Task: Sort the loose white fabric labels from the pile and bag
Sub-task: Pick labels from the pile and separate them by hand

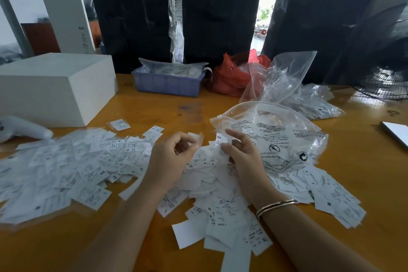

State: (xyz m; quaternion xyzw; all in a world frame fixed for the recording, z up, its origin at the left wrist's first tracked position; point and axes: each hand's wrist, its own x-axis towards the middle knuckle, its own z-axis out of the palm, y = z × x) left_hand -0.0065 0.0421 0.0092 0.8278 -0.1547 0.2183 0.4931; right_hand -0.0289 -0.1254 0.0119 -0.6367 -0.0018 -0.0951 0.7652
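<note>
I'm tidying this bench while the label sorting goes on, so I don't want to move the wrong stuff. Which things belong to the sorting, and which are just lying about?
Belongs to the job:
- pile of white labels
- clear printed bag
- label held in the right hand
- left hand, pinching a label

Just lying about:
- white box
- blue tray
- red bag
- fan

- Both forearms are bare, with no sleeves in view.
- The right wrist wears thin metal bangles (276, 205), gold and silver in tone.
</note>
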